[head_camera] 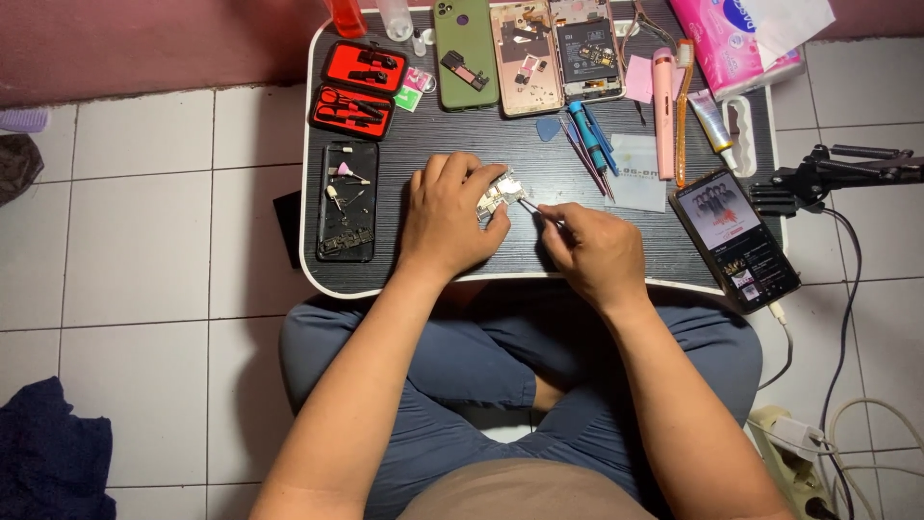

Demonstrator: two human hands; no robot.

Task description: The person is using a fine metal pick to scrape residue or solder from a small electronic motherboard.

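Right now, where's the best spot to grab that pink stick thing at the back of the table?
Probably around the middle of the pink tool, coming straight down from above. It lies flat and lengthwise on the lap table, and its long sides are narrow enough to pinch. An orange toothbrush lies close on its right, so keep fingers tight.

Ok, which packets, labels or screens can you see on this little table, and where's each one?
Phone: right edge of the table, screen lit, dark picture on top.
Tissue pack: far right corner, soft, pink with a white sheet sticking out.
Tube: beside the pack, small, white.
Plastic sleeve: right of centre, clear, flat.
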